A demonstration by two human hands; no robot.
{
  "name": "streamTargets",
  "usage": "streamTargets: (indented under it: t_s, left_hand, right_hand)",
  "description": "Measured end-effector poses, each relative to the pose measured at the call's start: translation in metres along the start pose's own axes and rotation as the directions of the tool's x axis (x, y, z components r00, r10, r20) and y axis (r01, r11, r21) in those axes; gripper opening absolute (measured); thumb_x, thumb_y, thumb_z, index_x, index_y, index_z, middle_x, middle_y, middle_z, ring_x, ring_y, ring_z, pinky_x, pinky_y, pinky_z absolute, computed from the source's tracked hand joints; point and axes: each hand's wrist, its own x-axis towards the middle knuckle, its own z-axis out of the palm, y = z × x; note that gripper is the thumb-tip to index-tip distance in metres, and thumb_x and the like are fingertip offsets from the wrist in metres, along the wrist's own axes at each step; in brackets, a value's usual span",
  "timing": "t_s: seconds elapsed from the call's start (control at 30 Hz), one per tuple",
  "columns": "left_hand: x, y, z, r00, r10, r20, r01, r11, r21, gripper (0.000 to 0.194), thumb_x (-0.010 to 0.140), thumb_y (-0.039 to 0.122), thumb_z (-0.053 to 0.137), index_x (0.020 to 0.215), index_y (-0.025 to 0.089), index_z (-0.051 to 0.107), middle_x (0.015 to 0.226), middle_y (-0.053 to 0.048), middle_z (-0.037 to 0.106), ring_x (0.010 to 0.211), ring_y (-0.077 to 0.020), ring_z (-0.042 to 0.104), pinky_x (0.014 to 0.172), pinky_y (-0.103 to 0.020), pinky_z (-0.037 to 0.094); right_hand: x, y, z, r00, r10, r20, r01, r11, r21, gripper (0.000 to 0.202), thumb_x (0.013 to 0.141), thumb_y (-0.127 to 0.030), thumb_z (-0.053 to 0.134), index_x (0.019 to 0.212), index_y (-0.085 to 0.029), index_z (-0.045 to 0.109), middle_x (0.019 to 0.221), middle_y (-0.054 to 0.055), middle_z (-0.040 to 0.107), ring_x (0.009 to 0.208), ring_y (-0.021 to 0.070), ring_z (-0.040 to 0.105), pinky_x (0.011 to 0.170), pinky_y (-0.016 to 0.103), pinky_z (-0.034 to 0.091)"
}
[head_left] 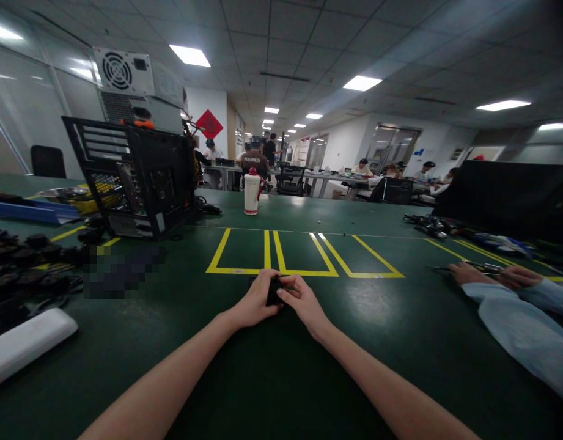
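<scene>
Both my hands meet at the middle of the green table (281, 360), just in front of the yellow taped frames. Between them is a small black part (274, 291), mostly covered by my fingers, so its exact kind does not show. My left hand (258, 299) is wrapped round it from the left, fingers over its far side. With thumb and fingertips, my right hand (302, 299) pinches its right edge.
A black computer case (148, 177) with a power supply (125, 71) above it stands left. Black parts (15, 263) lie heaped near a white object (29, 345). A white bottle (251, 194) stands behind the yellow tape (304, 274). At right, a co-worker's hands (469, 273) hold a tool.
</scene>
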Motion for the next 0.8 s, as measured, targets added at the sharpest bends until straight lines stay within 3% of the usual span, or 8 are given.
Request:
streamTargets:
  t_s: [0.17,0.47,0.63,0.8]
  left_hand:
    - [-0.0011,0.0035,-0.0033,1.000,-0.002,0.028,0.003,1.000,-0.014,0.054,0.069,0.015,0.059,0.116,0.022,0.032,0.114,-0.007,0.038,0.105,-0.0228,0.042,0.092,-0.039,0.037]
    - [-0.0005,-0.0008,0.0016,1.000,0.014,-0.015,-0.014,1.000,-0.012,0.059,0.066,0.012,0.060,0.116,0.022,0.031,0.113,-0.006,0.038,0.105,-0.0222,0.041,0.093,-0.039,0.035]
    - [-0.0002,-0.0006,0.0016,1.000,0.009,-0.001,-0.009,1.000,0.009,0.057,0.065,0.011,0.060,0.113,0.021,0.033,0.111,-0.007,0.038,0.105,-0.0230,0.041,0.093,-0.040,0.035]
    - [-0.0008,-0.0013,0.0014,1.000,0.019,-0.008,-0.019,1.000,0.001,0.057,0.065,0.012,0.059,0.115,0.022,0.031,0.112,-0.006,0.038,0.105,-0.0231,0.041,0.094,-0.040,0.034]
  right_hand:
    - [0.0026,0.0010,-0.0023,0.996,0.085,0.028,-0.085,0.996,-0.016,0.029,0.071,-0.027,0.058,0.099,-0.021,0.053,0.105,0.003,0.056,0.099,0.0193,0.053,0.087,0.037,0.041]
    - [-0.0011,-0.0002,0.0025,0.999,-0.031,0.024,0.030,0.998,0.049,0.017,0.074,-0.025,0.056,0.090,-0.021,0.052,0.095,0.001,0.057,0.096,0.0173,0.055,0.087,0.034,0.042]
    - [0.0050,0.0057,-0.0013,1.000,0.005,-0.011,-0.005,0.999,0.035,0.024,0.070,-0.022,0.059,0.093,-0.020,0.053,0.099,0.002,0.058,0.099,0.0182,0.054,0.090,0.036,0.040]
    - [0.0035,0.0032,-0.0023,0.999,0.041,0.036,-0.042,0.998,0.044,0.024,0.070,-0.022,0.058,0.094,-0.019,0.053,0.099,0.003,0.059,0.100,0.0190,0.054,0.091,0.038,0.040]
